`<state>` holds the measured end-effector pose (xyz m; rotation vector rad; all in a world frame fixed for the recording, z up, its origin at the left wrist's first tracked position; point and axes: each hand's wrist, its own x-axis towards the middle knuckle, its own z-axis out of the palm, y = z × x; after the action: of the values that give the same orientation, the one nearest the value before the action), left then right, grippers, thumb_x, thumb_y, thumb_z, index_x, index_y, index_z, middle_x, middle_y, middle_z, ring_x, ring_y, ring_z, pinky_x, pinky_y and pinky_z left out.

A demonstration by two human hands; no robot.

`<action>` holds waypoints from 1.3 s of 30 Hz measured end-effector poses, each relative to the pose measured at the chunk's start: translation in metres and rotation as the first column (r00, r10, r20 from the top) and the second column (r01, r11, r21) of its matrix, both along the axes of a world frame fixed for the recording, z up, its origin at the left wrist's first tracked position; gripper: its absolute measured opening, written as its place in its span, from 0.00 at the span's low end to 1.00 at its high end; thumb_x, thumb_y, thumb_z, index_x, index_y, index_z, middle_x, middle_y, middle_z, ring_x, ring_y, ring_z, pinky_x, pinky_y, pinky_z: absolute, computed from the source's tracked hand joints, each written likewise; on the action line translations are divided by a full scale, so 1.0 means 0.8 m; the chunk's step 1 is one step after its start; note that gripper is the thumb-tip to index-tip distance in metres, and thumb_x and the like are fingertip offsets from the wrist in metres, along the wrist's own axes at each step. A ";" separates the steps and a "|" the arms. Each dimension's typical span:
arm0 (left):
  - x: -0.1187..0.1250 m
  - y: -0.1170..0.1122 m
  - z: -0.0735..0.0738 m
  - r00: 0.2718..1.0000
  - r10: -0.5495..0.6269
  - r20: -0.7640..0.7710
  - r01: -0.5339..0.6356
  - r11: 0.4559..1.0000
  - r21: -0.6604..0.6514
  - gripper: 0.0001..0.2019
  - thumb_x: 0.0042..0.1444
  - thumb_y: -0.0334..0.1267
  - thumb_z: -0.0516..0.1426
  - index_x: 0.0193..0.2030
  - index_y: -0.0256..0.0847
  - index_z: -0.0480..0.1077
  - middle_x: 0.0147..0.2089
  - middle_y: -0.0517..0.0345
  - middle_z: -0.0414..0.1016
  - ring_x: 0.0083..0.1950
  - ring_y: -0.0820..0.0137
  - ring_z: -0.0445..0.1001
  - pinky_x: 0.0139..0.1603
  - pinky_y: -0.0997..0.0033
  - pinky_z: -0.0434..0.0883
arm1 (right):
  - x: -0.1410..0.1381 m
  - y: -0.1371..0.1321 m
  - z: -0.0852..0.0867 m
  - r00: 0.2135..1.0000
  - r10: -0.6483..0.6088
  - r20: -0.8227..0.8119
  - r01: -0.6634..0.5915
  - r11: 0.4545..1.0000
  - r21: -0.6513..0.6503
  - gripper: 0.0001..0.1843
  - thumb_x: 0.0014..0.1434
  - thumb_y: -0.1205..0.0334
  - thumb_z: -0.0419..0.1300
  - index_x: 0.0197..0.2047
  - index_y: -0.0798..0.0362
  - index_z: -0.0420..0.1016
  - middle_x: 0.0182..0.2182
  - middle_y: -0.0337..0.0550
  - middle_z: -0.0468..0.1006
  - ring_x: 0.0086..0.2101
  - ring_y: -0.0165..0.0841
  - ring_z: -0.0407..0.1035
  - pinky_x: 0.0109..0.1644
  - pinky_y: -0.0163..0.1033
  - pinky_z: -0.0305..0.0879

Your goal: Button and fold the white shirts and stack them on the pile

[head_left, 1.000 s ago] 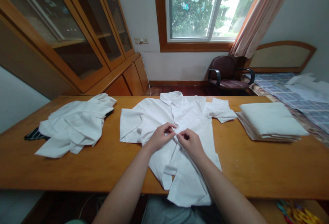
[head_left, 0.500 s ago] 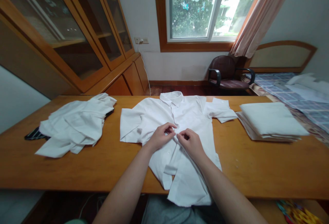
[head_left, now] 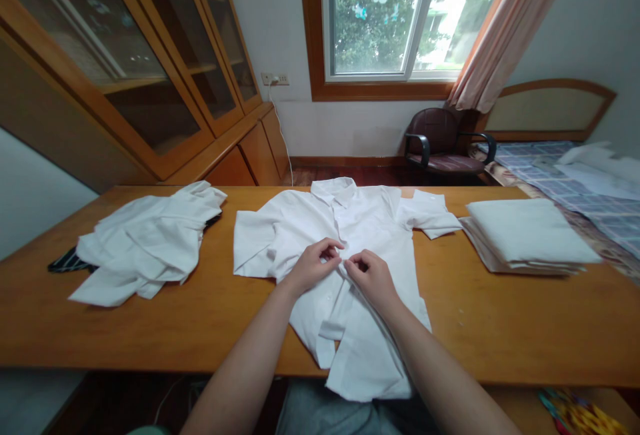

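White shirt [head_left: 370, 225] flat on table [head_left: 200, 328]; left hand [head_left: 313, 266], right hand [head_left: 373, 280] pinch its front.

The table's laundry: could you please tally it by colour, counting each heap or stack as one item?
White: 3, namely the spread shirt pinched by the left hand and right hand, the crumpled heap and the folded stack.
Dark striped: 1, the cloth partly under that heap.
Total: 4.

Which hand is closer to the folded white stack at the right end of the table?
Right. The right hand pinches the white shirt at its front, well left of the folded stack; the left hand pinches beside it, farther off.
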<state>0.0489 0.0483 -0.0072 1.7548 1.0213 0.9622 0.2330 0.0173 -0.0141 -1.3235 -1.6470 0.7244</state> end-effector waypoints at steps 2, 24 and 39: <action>0.000 0.000 0.001 1.000 0.000 0.000 0.000 1.000 -0.002 0.12 0.56 0.33 0.59 0.47 0.39 0.72 0.34 0.60 0.74 0.36 0.72 0.73 0.42 0.74 0.70 | 0.000 0.000 0.001 1.000 0.001 -0.002 -0.001 1.000 -0.003 0.09 0.58 0.60 0.60 0.27 0.52 0.74 0.24 0.38 0.72 0.27 0.31 0.66 0.32 0.35 0.60; 0.000 0.001 -0.001 1.000 -0.002 -0.009 0.002 1.000 0.006 0.12 0.56 0.33 0.59 0.48 0.39 0.72 0.34 0.59 0.74 0.37 0.72 0.73 0.42 0.73 0.70 | 0.000 0.002 -0.001 1.000 0.005 0.009 -0.005 1.000 0.006 0.08 0.57 0.60 0.60 0.27 0.52 0.74 0.24 0.38 0.72 0.27 0.31 0.66 0.32 0.35 0.60; 0.000 0.000 0.000 1.000 0.023 -0.015 -0.023 1.000 0.006 0.12 0.55 0.35 0.59 0.47 0.39 0.73 0.34 0.60 0.74 0.37 0.72 0.73 0.42 0.73 0.71 | 0.001 0.000 0.000 1.000 0.009 -0.008 -0.009 1.000 0.007 0.09 0.58 0.59 0.60 0.28 0.52 0.75 0.24 0.38 0.73 0.27 0.31 0.67 0.33 0.35 0.61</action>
<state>0.0493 0.0484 -0.0068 1.7610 1.0515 0.9684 0.2335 0.0177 -0.0143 -1.3068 -1.6485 0.7277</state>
